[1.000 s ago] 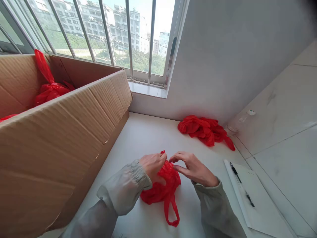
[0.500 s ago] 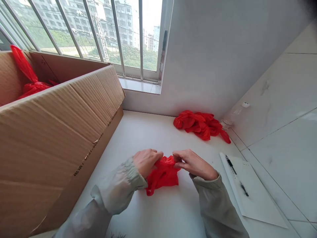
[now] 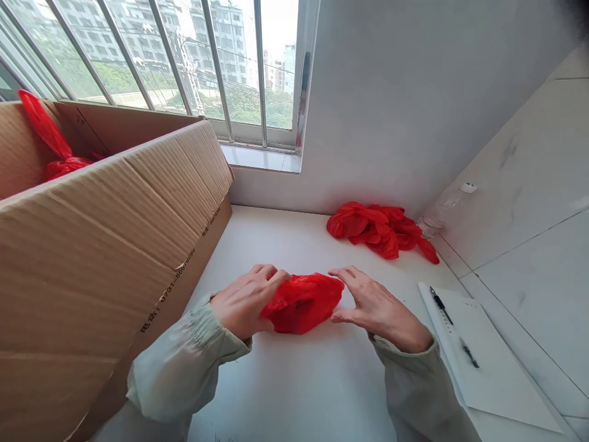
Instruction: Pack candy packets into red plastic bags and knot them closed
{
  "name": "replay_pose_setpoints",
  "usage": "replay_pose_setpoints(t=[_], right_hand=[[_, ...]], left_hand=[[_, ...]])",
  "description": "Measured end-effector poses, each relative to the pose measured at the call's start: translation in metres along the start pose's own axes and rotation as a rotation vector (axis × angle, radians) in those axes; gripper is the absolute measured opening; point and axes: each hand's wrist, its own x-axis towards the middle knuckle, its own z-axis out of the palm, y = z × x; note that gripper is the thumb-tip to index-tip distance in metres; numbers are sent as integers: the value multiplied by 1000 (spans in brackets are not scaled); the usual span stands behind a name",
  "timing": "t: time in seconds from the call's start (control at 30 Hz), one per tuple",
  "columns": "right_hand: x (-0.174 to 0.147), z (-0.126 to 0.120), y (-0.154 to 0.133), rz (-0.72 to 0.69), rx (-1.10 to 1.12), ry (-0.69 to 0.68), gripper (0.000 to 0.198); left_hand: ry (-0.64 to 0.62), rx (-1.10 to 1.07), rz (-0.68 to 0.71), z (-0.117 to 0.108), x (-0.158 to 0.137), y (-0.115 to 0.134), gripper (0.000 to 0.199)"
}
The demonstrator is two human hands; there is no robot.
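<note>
A red plastic bag (image 3: 304, 304) lies crumpled and rounded on the white tabletop, between my two hands. My left hand (image 3: 246, 299) is at the bag's left side, fingers curved and apart; its fingertips and thumb meet the bag's edge, and its grip looks loose. On the other side, my right hand (image 3: 372, 304) is open, thumb and fingers spread around the bag's right end. Whether the right fingertips touch the plastic, I cannot tell. The bag's left edge is partly hidden behind my left hand.
A large cardboard box (image 3: 115, 245) stands at the left with a knotted red bag (image 3: 50, 132) inside. More red bags (image 3: 380, 227) lie by the wall, beside a clear bottle (image 3: 444, 212). A black pen (image 3: 453, 325) rests on white paper (image 3: 497, 374) at the right.
My hands have moved apart and their fingers have spread, the right one letting go of the bag. The bag has gone from hanging bunched folds to a wider, rounded shape.
</note>
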Motion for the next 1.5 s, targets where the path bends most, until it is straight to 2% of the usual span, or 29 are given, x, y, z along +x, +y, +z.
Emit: replay_pose_setpoints(t=[0.07,0.1,0.23,0.3,0.4,0.47,0.63,0.77,0.87,0.97,1.0,1.07,1.17,1.3,1.4,1.5], right_hand=[[11,10,-11,-68,-10,25,62],[17,15,-16,-97,-28,40,60],[37,30,-28,-134,-149,82,27],[39,30,-28,-137,-166,79,21],[37,19,-19,-159,-95,97,17],[33,7,-8,-139,-49,162,15],[23,-20,21,58,-71,389,16],[12,-31,26,106,-28,501,14],[-1,-39,18,132,63,581,11],[-13,-44,4,145,196,591,18],[-16,-44,-1,146,242,568,21],[-19,-42,-8,133,336,509,22],[-18,-38,-12,66,489,476,18],[-15,-39,-10,5,790,530,16],[-20,-45,-12,46,938,571,19],[-31,-50,-21,110,917,658,38]], left_hand=[[14,19,67,5,9,9,54],[26,37,86,7,14,13,51],[44,95,91,13,31,21,31],[30,110,100,13,34,21,20],[29,100,119,5,31,15,18],[48,73,118,-6,23,9,20],[49,-23,124,-31,-3,-6,22],[46,-141,163,-38,-27,-6,22],[46,-163,160,-39,-37,1,2],[23,-160,122,-40,-38,10,23],[46,-171,141,-40,-37,13,21],[112,-214,233,-41,-35,16,5],[155,-308,392,-44,-39,15,24],[101,-435,503,-52,-52,12,27],[140,-453,511,-54,-60,12,29],[258,-449,451,-51,-64,13,29]])
